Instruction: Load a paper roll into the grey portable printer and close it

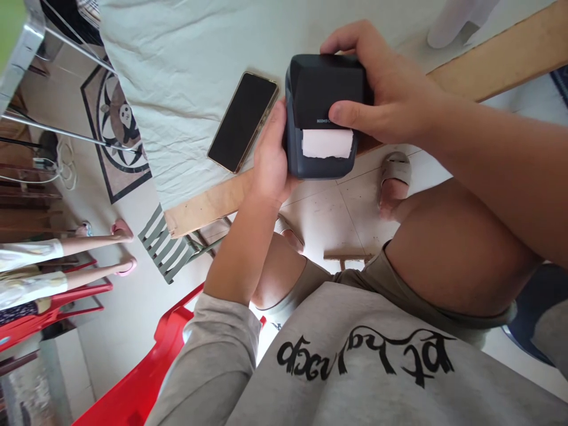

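Observation:
A dark label printer (328, 89) is held up near the table's front edge, a torn-edged strip of white paper (327, 143) sticking out of its slot. My left hand (271, 157) grips its left side and lower edge from beneath. Wrapped over the right side is my right hand (381, 89), with the thumb lying on the front beside the small lettering and the fingers around the far top corner. A smartphone (243, 121) with a dark screen lies on the pale cloth, close to my left hand.
The cloth-covered table (177, 77) has a bare wooden edge (208, 204). A red plastic chair (146, 349) stands at lower left, near a green slatted stool (166, 245). Another person's legs (95, 254) in pink slippers show at far left. A whitish cylinder (452, 23) stands at top right.

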### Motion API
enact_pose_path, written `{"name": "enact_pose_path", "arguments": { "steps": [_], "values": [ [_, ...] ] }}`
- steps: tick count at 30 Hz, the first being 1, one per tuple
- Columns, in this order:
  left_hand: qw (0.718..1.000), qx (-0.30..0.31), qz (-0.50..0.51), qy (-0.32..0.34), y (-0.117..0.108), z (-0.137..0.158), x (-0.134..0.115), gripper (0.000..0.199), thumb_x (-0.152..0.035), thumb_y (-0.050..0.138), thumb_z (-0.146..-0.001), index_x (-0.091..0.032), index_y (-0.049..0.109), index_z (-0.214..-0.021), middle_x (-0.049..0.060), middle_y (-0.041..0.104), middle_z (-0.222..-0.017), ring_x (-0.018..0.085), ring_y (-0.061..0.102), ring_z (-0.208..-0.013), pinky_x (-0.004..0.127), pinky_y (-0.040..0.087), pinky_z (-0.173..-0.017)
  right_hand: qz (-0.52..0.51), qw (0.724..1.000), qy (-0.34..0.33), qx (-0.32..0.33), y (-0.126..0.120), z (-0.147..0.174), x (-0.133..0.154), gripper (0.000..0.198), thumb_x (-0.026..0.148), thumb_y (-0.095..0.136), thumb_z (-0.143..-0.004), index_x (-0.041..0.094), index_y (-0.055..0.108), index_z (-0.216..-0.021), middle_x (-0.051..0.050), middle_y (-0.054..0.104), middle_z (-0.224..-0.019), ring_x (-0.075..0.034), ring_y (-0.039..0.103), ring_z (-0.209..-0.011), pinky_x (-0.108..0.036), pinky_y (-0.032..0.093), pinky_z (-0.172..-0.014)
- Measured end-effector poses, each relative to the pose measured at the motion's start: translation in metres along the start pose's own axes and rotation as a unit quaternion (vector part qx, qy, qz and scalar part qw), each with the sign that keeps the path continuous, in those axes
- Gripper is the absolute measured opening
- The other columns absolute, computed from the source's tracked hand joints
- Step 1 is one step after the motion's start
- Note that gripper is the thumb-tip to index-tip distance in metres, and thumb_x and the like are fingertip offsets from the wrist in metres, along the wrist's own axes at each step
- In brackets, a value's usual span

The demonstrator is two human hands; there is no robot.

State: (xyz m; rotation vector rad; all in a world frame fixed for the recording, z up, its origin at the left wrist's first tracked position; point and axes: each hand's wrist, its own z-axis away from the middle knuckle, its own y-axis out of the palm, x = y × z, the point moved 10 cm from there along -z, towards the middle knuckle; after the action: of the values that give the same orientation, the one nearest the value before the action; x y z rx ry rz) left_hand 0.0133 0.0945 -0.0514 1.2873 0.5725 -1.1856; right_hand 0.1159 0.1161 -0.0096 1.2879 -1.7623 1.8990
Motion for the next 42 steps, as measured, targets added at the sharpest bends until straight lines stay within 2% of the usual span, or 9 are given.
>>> {"name": "enact_pose_path", "arguments": {
  "steps": [7, 14, 18, 24, 28, 33, 37, 40, 42],
  "values": [
    [1.0, -0.001, -0.002, -0.007, -0.002, -0.001, -0.002, 0.029, -0.052, 0.046, -0.074, -0.033, 0.06, -0.09, -0.005, 0.066, -0.099, 0.022, 0.045, -0.123, 0.036, 0.047, -0.097, -0.014, 1.0, 0.0, 0.009, 0.001, 0.003, 0.004, 0.069, 0.063, 0.033, -0.073, 0.023, 0.022, -0.129, 0.002, 0.038, -0.118, 0.012, 0.038, -0.089, -0.02, 0.05, -0.096],
    [1.0, -0.021, 0.011, 0.013, -0.006, -0.003, -0.006, 0.028, -0.048, 0.051, -0.073, -0.032, 0.06, -0.094, -0.004, 0.068, -0.09, 0.021, 0.032, -0.135, 0.037, 0.038, -0.107, -0.011, 1.0, -0.023, 0.01, -0.001, 0.005, 0.004, 0.074, 0.06, 0.042, -0.069, 0.025, 0.018, -0.13, 0.001, 0.036, -0.119, 0.014, 0.036, -0.085, 0.004, 0.042, -0.065],
    [1.0, -0.023, 0.011, 0.014, -0.007, -0.004, -0.003, 0.025, -0.05, 0.05, -0.072, -0.033, 0.059, -0.088, -0.004, 0.066, -0.091, 0.022, 0.042, -0.125, 0.035, 0.043, -0.098, 0.005, 1.0, -0.026, 0.009, -0.002, 0.004, 0.005, 0.077, 0.059, 0.046, -0.067, 0.024, 0.019, -0.129, 0.0, 0.035, -0.119, 0.013, 0.038, -0.088, 0.009, 0.037, -0.059],
    [1.0, 0.009, 0.02, -0.001, -0.001, -0.003, -0.002, 0.035, -0.049, 0.042, -0.078, -0.024, 0.057, -0.096, 0.0, 0.064, -0.098, 0.017, 0.052, -0.113, 0.035, 0.046, -0.099, 0.04, 0.998, -0.023, -0.049, -0.019, 0.005, 0.007, 0.071, 0.058, 0.047, -0.067, 0.026, 0.026, -0.127, 0.003, 0.026, -0.127, 0.004, 0.034, -0.121, 0.017, 0.031, -0.056],
    [0.999, 0.035, 0.028, 0.001, 0.01, -0.002, -0.006, 0.034, -0.047, 0.037, -0.081, -0.024, 0.055, -0.099, -0.001, 0.062, -0.107, 0.014, 0.054, -0.113, 0.032, 0.047, -0.1, 0.05, 0.994, -0.014, -0.098, -0.035, 0.009, 0.012, 0.062, 0.054, 0.041, -0.071, 0.024, 0.031, -0.124, 0.002, 0.026, -0.124, 0.012, 0.035, -0.102, 0.018, 0.03, -0.059],
    [0.998, 0.049, 0.025, -0.02, 0.015, -0.001, -0.004, 0.042, -0.051, 0.035, -0.081, -0.021, 0.058, -0.099, -0.001, 0.062, -0.11, 0.016, 0.055, -0.116, 0.032, 0.05, -0.097, 0.069, 0.996, -0.036, -0.039, -0.023, 0.007, 0.018, 0.072, 0.061, 0.052, -0.06, 0.024, 0.039, -0.12, 0.002, 0.032, -0.116, 0.015, 0.031, -0.094, 0.022, 0.025, -0.062],
    [0.998, 0.043, 0.02, -0.03, 0.012, 0.001, -0.002, 0.045, -0.056, 0.041, -0.077, -0.022, 0.058, -0.1, 0.002, 0.061, -0.112, 0.018, 0.056, -0.114, 0.033, 0.052, -0.095, 0.07, 0.996, -0.026, -0.057, -0.025, 0.006, 0.015, 0.066, 0.055, 0.053, -0.063, 0.026, 0.04, -0.12, 0.003, 0.03, -0.121, 0.021, 0.029, -0.077, 0.02, 0.028, -0.063],
    [1.0, 0.014, 0.007, -0.011, 0.006, 0.002, -0.003, 0.047, -0.061, 0.05, -0.07, -0.025, 0.057, -0.099, 0.001, 0.061, -0.112, 0.02, 0.056, -0.114, 0.033, 0.052, -0.093, 0.044, 0.994, -0.014, -0.095, -0.034, 0.008, 0.016, 0.059, 0.051, 0.05, -0.066, 0.021, 0.044, -0.117, 0.004, 0.042, -0.094, 0.022, 0.03, -0.066, 0.016, 0.026, -0.059],
    [1.0, -0.002, -0.009, -0.007, 0.003, 0.003, -0.003, 0.051, -0.065, 0.053, -0.065, -0.025, 0.058, -0.096, 0.002, 0.062, -0.11, 0.022, 0.057, -0.114, 0.031, 0.052, -0.089, 0.021, 0.99, -0.011, -0.139, -0.042, 0.012, 0.018, 0.054, 0.051, 0.043, -0.07, 0.014, 0.047, -0.11, 0.001, 0.034, -0.069, 0.021, 0.029, -0.062, 0.014, 0.019, -0.056]
  ]
}}
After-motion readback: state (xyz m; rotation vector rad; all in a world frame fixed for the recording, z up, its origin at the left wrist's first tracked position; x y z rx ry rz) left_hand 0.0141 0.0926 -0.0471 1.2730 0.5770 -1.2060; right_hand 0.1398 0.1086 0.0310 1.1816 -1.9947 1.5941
